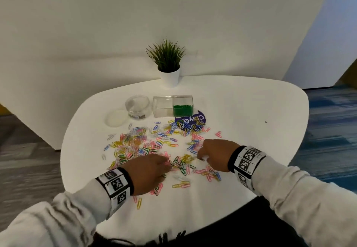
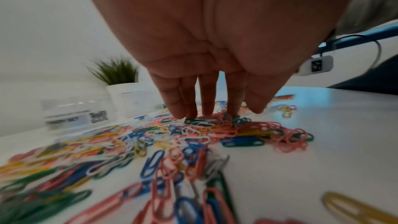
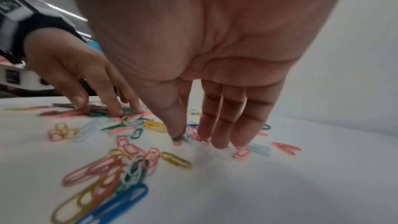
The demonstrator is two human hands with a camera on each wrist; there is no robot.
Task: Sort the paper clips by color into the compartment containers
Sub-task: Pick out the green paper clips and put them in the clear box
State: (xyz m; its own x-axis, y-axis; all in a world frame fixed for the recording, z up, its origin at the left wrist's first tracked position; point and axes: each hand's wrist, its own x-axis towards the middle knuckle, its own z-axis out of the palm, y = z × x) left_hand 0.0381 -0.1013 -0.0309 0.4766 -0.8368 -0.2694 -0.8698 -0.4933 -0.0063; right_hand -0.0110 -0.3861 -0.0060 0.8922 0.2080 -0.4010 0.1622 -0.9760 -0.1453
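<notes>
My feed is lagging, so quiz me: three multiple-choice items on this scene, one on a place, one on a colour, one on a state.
1. Where is the plant?
A. far table edge
B. near edge
C. on the floor

2. What colour are the clips in the box?
A. pink
B. green
C. blue

3. How does the jar stand?
A. lidded
B. tipped over
C. open, its lid beside it

Answers:
1 A, it stands behind the containers by the wall.
2 B, the right compartment holds only green.
3 C, the lid lies flat to the jar's left.
</notes>
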